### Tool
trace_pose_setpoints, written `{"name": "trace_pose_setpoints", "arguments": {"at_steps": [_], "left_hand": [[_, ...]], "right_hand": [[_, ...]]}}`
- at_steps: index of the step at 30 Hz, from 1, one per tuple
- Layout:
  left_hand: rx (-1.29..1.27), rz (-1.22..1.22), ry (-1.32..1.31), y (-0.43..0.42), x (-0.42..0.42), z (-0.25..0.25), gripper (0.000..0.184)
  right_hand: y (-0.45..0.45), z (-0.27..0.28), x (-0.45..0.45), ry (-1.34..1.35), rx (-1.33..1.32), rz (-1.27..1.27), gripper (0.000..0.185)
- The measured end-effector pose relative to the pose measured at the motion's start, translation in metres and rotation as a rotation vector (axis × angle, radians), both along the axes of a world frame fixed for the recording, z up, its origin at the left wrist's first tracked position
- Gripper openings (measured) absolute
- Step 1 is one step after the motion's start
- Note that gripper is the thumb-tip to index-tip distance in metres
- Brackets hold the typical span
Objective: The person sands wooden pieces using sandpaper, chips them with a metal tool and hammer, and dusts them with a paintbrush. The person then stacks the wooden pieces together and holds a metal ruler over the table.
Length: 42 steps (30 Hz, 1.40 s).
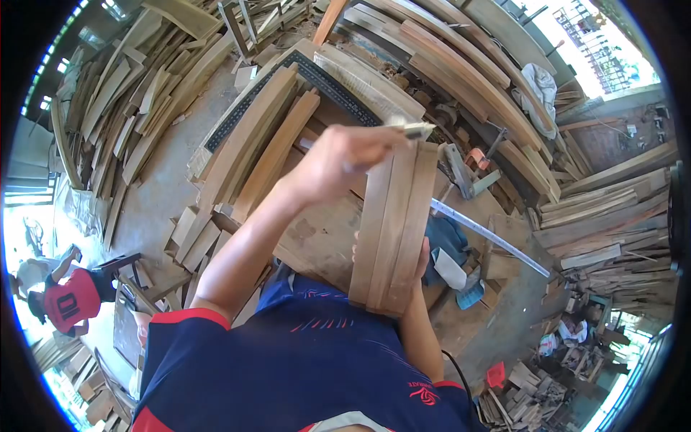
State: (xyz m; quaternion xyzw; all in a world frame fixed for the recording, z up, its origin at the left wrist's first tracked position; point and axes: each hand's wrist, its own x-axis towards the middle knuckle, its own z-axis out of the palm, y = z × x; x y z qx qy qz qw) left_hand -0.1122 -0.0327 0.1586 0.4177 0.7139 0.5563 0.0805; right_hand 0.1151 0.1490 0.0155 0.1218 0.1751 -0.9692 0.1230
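Observation:
My left hand (349,155) is closed and smeared by motion over the far end of some wooden strips (392,223). A small pale object (416,131) sticks out past its fingers, too blurred to name. The strips lie side by side as one bundle, tilted up in front of my chest. My right hand (421,263) grips this bundle from beneath, thumb along the right edge and fingertips showing at the left edge; its palm is hidden. Beyond my left hand is a black perforated square (335,83), with long boards (252,129) beside it.
A white ruler (493,237) extends right from behind the bundle. Near it are a blue cloth (448,237) and an orange clamp (476,158). Curved planks (461,68) stand beyond, wood piles (137,93) to the left. A person in a red shirt (72,301) is far left.

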Motion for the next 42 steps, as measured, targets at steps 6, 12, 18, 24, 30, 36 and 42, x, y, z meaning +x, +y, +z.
{"name": "trace_pose_setpoints", "arguments": {"at_steps": [6,12,18,24,30,36,42], "left_hand": [[-0.138,-0.159,0.339,-0.018,0.092,-0.039,0.038],[-0.129,-0.432,-0.286,-0.033,0.127,-0.029,0.034],[-0.029,0.012,0.084,-0.026,0.073,-0.042,0.035],[-0.223,-0.037,0.281,-0.039,0.117,-0.068,0.04],[-0.147,0.01,0.085,-0.064,0.138,-0.099,0.056],[-0.498,-0.038,0.42,-0.064,0.13,-0.115,0.075],[-0.243,0.065,-0.283,-0.058,0.131,-0.09,0.083]], "right_hand": [[-0.004,0.016,-0.021,-0.126,0.286,-0.259,0.099],[0.014,0.001,-0.021,0.038,0.035,-0.083,0.103],[-0.001,0.005,-0.014,-0.062,0.243,-0.202,0.085],[0.011,0.008,-0.009,-0.037,0.212,-0.276,0.084],[0.058,0.015,0.0,0.037,0.364,-0.43,0.101],[0.049,0.046,-0.009,0.101,0.353,-0.395,0.1],[0.031,0.02,-0.011,-0.15,0.62,-0.416,0.083]]}}
